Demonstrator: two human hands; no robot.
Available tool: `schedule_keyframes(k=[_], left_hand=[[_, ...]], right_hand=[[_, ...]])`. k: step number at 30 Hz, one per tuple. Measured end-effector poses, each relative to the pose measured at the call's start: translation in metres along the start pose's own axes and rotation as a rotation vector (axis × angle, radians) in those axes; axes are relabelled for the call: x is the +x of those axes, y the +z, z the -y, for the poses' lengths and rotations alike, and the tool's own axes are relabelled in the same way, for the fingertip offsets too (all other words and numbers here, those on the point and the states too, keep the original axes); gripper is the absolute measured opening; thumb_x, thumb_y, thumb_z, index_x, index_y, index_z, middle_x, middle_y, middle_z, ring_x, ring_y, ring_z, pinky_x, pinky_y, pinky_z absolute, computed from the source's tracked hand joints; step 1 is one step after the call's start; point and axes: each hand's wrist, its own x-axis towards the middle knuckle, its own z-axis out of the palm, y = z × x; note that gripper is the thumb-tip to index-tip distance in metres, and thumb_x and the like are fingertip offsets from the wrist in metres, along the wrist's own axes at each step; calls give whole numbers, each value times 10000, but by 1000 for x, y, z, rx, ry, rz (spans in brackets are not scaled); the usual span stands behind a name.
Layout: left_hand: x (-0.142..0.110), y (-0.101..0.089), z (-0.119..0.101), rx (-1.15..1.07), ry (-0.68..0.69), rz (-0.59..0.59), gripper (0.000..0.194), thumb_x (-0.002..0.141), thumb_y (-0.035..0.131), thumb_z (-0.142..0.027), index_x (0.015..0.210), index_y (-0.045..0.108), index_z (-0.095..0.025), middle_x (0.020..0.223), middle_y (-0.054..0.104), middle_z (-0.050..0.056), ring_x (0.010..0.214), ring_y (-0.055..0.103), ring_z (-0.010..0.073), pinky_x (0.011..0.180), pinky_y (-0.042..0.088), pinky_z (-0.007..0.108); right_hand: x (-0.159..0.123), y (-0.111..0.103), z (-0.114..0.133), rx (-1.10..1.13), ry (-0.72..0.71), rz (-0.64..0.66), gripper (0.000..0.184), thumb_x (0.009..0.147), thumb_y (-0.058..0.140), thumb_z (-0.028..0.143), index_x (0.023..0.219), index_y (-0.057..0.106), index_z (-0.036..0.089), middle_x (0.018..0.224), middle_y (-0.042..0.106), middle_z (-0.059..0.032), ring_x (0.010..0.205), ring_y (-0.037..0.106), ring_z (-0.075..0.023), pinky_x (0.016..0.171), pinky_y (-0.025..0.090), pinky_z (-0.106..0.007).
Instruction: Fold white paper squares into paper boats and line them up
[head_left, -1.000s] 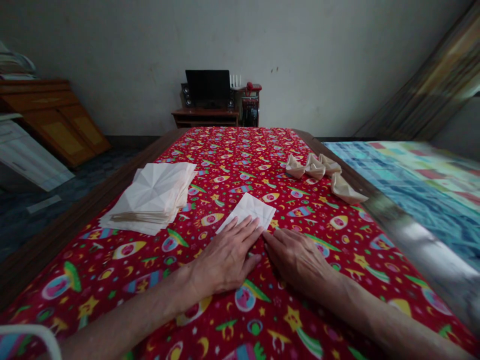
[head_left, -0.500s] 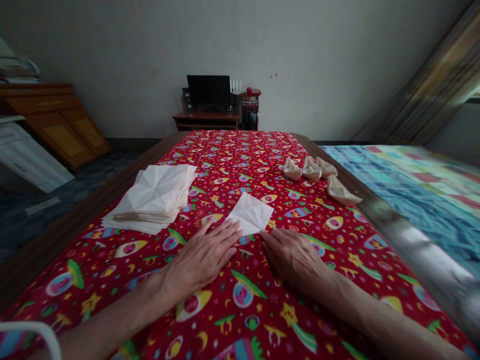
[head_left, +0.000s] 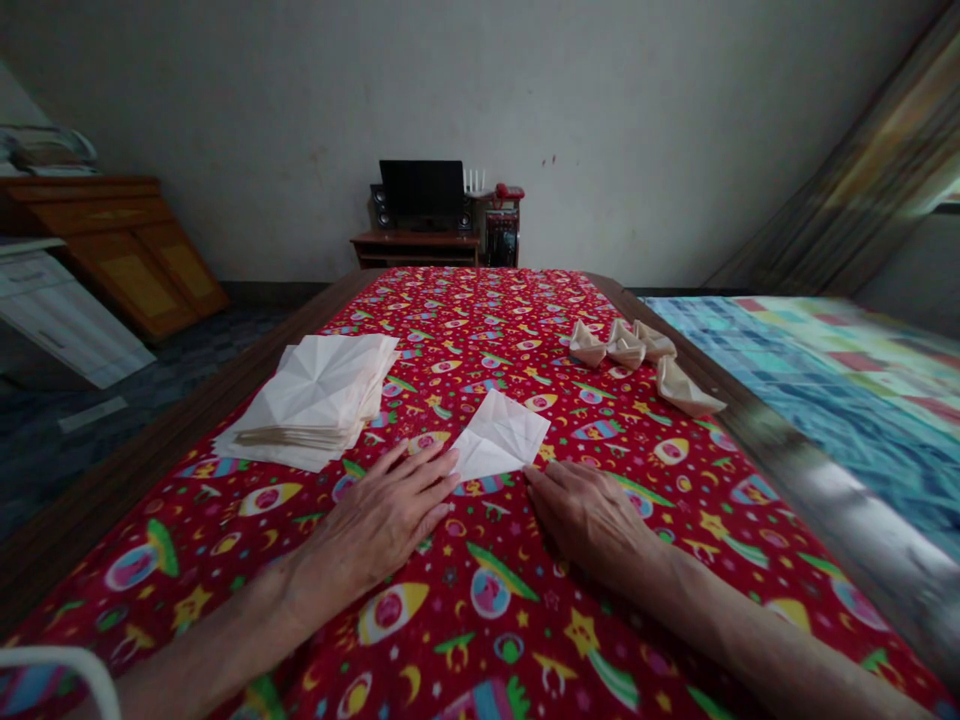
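- White creased paper sheet (head_left: 501, 436): flat on the red rocket-print tablecloth (head_left: 480, 640), between the hands, nearer the person than the stack of creased sheets (head_left: 319, 385).
- Left hand (head_left: 401, 500): fingers extended, slightly spread, grasping nothing; tips at the sheet's near-left corner.
- Right hand (head_left: 581, 505): fingers curled, tips at the near-right corner; cannot tell whether they pinch it.
- Risk (judged): sheet could skew if the left fingers drag while the right tips anchor 1 corner. Soft cloth beneath may leave a blunt crease; uneven pressure could set it off-line.
- Orientation: 1 corner points away from the person, slightly left. Longest visible span seems to run near-left to far-right; foreshortening makes this axis uncertain.
- 4 folded paper boats (head_left: 626, 345): to the right, well apart from the sheet.
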Motion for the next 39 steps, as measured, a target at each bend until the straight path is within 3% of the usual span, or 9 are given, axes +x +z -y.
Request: schedule_keyframes(k=[4,7,9,11,20,25,29,35,39], left_hand=[[15,1,-8,-55,45,-90,297,937,400,-163,1201,535,-142,1244,581,74,1196,488,187,1073,352,392],[28,-2,-12,-103,38,-72,211,935,425,-182,1078,576,-144,1086,623,69,1092,534,196,1014,398,391],[34,-5,-13,-127,35,-37,159,930,448,-200,985,591,-157,1003,622,58,1028,547,196,961,424,385],[38,-6,-12,-133,26,0,134,926,460,-204,939,587,-163,957,612,49,982,546,191,918,436,371],[45,-3,3,-37,78,73,217,886,461,-85,1049,567,-182,1033,608,41,1032,520,190,920,393,358],[53,2,20,33,125,6,245,882,451,-74,1039,597,-192,1048,608,55,1069,511,197,925,402,368],[55,7,19,2,103,8,257,872,441,-51,1008,613,-186,1054,601,55,1021,521,190,888,446,341],[45,11,4,-169,78,-16,304,856,428,-51,1073,599,-180,1075,619,67,1023,556,184,915,474,344],[35,14,4,-241,65,-51,384,855,418,-51,1197,545,-170,1199,601,74,1116,537,186,979,445,369]], right_hand=[[11,3,-10,6,-17,-119,230,899,446,175,724,593,154,669,570,-25,592,477,-120,569,297,-258],[24,5,-27,4,28,-262,247,903,452,210,717,606,154,741,575,-53,681,495,-138,581,320,-248],[32,8,-41,31,48,-313,160,888,488,242,913,619,155,960,586,-98,838,522,-172,668,383,-262],[37,13,-53,76,57,-369,251,913,452,273,1112,555,161,1035,569,-113,901,525,-181,757,415,-295],[44,16,-61,344,97,-265,333,849,497,247,1162,534,138,814,625,-48,681,558,-138,630,421,-250],[22,3,-38,577,192,-109,323,804,527,194,1116,573,127,674,630,-4,566,547,-112,550,401,-220],[-7,-10,-9,756,129,61,337,873,478,216,1201,551,181,784,671,-19,614,584,-110,564,434,-213],[-15,-19,-2,464,-93,-75,291,898,484,245,1169,581,209,906,625,-59,716,574,-135,613,441,-246],[-4,-15,-6,189,-216,-89,331,870,540,283,1191,554,204,1169,554,-121,1018,524,-232,799,459,-362]])
